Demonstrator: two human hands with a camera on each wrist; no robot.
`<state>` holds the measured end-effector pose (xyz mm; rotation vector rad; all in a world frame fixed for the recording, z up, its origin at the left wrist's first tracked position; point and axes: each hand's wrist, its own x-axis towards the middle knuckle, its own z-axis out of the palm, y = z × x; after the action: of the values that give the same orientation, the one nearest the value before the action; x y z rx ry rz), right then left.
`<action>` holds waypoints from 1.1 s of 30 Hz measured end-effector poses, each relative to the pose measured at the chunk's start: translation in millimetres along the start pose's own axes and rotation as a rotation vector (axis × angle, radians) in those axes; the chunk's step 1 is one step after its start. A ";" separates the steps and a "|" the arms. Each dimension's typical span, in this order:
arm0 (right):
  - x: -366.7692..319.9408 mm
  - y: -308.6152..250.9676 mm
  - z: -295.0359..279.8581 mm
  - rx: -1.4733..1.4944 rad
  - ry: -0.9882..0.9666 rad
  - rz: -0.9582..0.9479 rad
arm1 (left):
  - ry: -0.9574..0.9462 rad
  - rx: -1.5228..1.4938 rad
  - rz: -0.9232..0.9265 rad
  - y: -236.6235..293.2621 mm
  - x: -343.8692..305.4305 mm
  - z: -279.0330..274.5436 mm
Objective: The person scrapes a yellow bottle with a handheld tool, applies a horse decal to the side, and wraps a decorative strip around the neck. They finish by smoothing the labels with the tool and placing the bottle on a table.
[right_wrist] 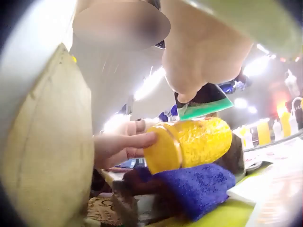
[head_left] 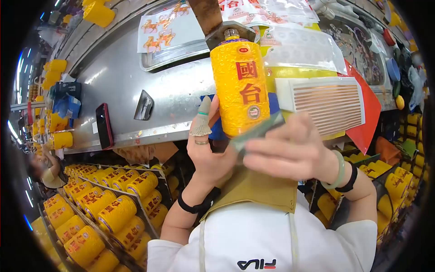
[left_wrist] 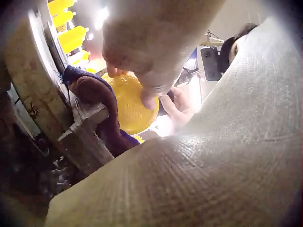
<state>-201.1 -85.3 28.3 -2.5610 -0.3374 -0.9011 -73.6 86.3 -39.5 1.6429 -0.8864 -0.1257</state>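
A yellow embossed bottle [head_left: 240,90] with red characters lies on its side, its neck at a bracket [head_left: 208,20] on the bench. My left hand [head_left: 206,152] holds the bottle by its base end, with pale covers on one finger. In the right wrist view, fingertips press the rounded base of the bottle [right_wrist: 163,149]. My right hand [head_left: 290,152] pinches a flat dark scraper with a green edge [right_wrist: 206,109], blurred in the head view, just over the bottle's near end. A blue cloth [right_wrist: 196,189] lies under the bottle.
Left on the metal bench are a phone [head_left: 104,126] and a small dark piece [head_left: 144,105]. A tray [head_left: 174,58] bears a sheet of golden horse figures [head_left: 158,29]. To the right lie a striped sheet [head_left: 328,104] and red paper [head_left: 369,109]. Crates of yellow bottles [head_left: 113,213] stand below.
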 end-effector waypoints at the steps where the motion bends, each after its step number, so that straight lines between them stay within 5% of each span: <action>1: 0.3 -5.2 -5.6 0.017 -0.036 -0.006 | -0.027 0.017 0.011 -2.3 0.3 -1.7; 4: 12.2 16.5 -11.3 -0.137 0.068 0.177 | -0.074 0.057 0.065 -3.1 3.0 -4.6; 10: -4.4 -10.8 -8.4 0.009 -0.086 0.054 | -0.108 0.004 0.011 -5.1 1.7 -7.2; 12: -3.0 -5.1 -4.4 -0.052 0.097 0.153 | -0.098 -0.028 0.021 -8.0 1.1 -6.9; 16: -9.2 -16.0 3.7 -0.002 0.078 0.058 | -0.115 -0.107 -0.048 -4.7 0.3 -9.4; 18: -10.2 -29.3 -2.6 0.130 -0.050 0.129 | -0.127 -0.077 -0.032 -7.6 0.1 -10.4; 21: -15.1 -35.7 8.6 0.347 0.266 0.659 | -0.145 -0.031 -0.018 -5.9 -0.4 -9.3; 24: -14.7 -42.9 12.3 0.425 0.268 0.915 | -0.143 -0.006 -0.048 -5.0 -3.2 -9.3; 33: -27.7 -45.3 8.4 0.328 0.267 1.090 | -0.113 -0.046 -0.073 -8.6 1.0 -3.3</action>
<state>-233.6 -43.8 17.8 -1.8323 0.8412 -0.6361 -67.1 88.3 -45.7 1.6386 -0.9029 -0.2897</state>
